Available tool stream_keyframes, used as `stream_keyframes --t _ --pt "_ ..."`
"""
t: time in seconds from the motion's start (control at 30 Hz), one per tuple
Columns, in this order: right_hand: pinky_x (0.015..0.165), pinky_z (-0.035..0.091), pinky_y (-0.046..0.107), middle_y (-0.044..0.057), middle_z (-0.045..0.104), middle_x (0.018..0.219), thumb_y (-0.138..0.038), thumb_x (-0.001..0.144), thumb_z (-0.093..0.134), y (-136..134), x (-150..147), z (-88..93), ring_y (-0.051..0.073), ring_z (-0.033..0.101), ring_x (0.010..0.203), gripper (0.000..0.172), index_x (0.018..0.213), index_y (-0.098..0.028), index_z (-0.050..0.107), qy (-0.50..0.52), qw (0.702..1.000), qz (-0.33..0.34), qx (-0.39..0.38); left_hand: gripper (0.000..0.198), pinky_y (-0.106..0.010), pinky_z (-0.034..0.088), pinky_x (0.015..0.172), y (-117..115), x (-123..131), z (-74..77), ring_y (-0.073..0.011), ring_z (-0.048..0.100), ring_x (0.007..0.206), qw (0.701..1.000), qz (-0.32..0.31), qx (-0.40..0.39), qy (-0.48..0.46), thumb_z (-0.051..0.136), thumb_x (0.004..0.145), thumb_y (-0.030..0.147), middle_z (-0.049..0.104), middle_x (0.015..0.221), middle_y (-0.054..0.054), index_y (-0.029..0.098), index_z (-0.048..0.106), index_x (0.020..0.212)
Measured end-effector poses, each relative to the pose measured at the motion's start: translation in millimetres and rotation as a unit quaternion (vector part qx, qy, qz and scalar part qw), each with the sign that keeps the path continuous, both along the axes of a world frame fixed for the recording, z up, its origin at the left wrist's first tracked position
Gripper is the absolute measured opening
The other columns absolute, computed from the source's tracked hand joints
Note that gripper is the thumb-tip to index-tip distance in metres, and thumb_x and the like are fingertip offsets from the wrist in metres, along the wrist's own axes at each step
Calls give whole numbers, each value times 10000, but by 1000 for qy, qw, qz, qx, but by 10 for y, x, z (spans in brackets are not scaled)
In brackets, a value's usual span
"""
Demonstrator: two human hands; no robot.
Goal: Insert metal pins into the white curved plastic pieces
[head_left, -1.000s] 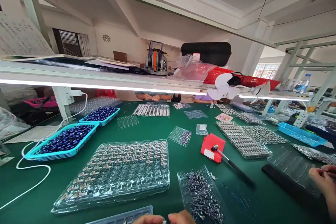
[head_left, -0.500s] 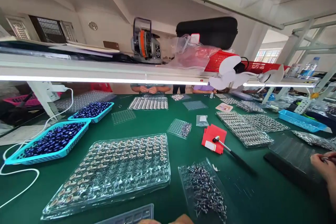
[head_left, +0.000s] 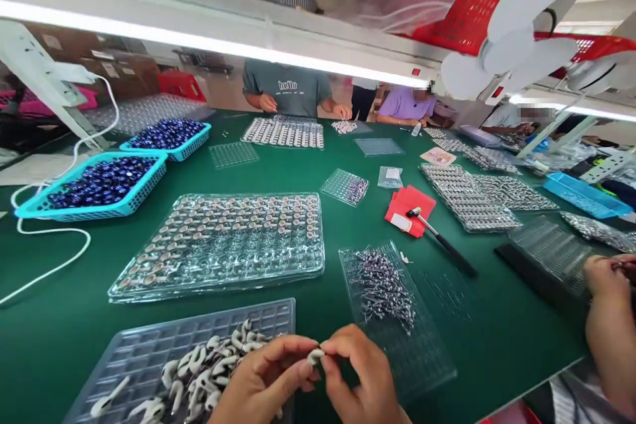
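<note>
White piece [head_left: 315, 356] sits pinched between the fingertips of both hands, low centre of view, just above the table edge nearest me. Its long axis runs roughly left-right, from one hand to the other. Both ends are covered by fingers, so I can't tell which way it points. Left hand [head_left: 263, 384] is closed on its left end with thumb and forefinger, right hand [head_left: 360, 377] closed on its right end the same way. Just left of the hands is a grey tray [head_left: 149, 341] with a loose heap of matching white hooks [head_left: 209, 368] in its near corner. Just right is a clear tray [head_left: 430, 361] with a pile of metal pins [head_left: 382, 285] at its far end. Beyond those is a large clear blister tray [head_left: 218, 248] with rows filled at the back. Further right, a small hammer [head_left: 440, 242] has its head on a red cloth [head_left: 410, 202]. Blue baskets [head_left: 94, 185] of dark beads are far left. Another person's hand [head_left: 603, 278] is at the right edge.
</note>
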State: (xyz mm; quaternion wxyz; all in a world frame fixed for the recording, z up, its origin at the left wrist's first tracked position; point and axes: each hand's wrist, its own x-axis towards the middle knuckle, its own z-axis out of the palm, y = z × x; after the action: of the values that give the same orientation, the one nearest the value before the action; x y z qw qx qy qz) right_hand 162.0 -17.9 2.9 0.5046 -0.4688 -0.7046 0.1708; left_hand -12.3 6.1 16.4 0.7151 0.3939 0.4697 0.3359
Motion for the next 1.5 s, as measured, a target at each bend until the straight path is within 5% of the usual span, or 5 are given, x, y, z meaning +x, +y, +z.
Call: stream_keyframes --t 0.33,0.53,0.67,1.17,1.5 --pt "796 540 332 55 709 1006 -160 918 556 -167 168 175 173 663 904 293 1195 -255 568 -93 994 52 -39 290 -259 533 726 23 -16 107 -193 663 740 997 -73 19 19 790 734 415 715 763 -54 166 745 873" --pt "805 542 339 59 710 957 -279 943 532 -364 1025 82 197 671 872 150 1006 -239 662 -154 956 -211 -135 282 -236 490 647 -70 28 229 -171 596 661 996 -25 55 67 753 741 451 656 697 -36 185 740 835" --pt "756 527 334 58 686 916 -308 945 511 -462 1403 -31 196 647 806 161 933 -226 649 -193 930 -238 -202 284 -227 477 641 -116 52 216 -170 589 684 995 -34 58 75 750 740 462 662 750 -37 201 739 853" --pt "728 447 335 43 623 813 -189 871 542 -204 1257 -166 219 580 828 126 751 -216 567 -304 896 -217 -239 241 -238 481 681 -93 19 86 -174 599 711 991 -72 76 77 671 839 410 640 752 -39 196 724 939" --pt "674 456 268 7 656 761 -202 854 525 -296 1133 7 163 602 714 112 769 -218 595 -173 936 -173 -254 252 -262 524 730 -75 -15 6 -181 627 801 988 -114 88 63 601 895 439 675 939 -65 206 685 938"
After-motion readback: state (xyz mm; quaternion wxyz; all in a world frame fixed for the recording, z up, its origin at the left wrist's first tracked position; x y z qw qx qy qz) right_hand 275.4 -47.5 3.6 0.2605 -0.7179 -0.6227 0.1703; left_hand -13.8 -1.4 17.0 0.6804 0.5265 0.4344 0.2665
